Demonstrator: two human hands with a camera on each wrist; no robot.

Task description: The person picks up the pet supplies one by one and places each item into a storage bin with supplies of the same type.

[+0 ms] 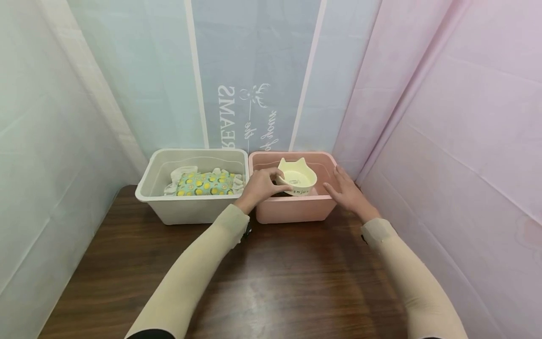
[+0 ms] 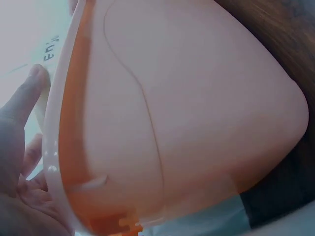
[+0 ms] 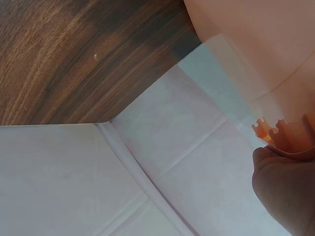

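Note:
My left hand [image 1: 261, 187] holds the left side of a pale yellow cat-eared bowl [image 1: 298, 175], thumb at its front and fingers by the rim. "Enjoy" is lettered on the bowl, which is inside the pink bin [image 1: 296, 211], near the top; whether it touches anything beneath cannot be seen. Something dark shows beside it, mostly hidden. In the left wrist view, my thumb [image 2: 33, 81] lies against the bowl, beyond the bin's rim. My right hand [image 1: 349, 192] rests on the bin's right rim with fingers extended; part of it [image 3: 283, 187] shows in the right wrist view.
To the left, a white bin [image 1: 190, 212] touches the pink one and contains a green fabric item with yellow fruit print [image 1: 205, 183] and white frills. Both stand on a dark wooden table [image 1: 271, 278]. Printed curtains [image 1: 254, 56] hang behind and along both sides.

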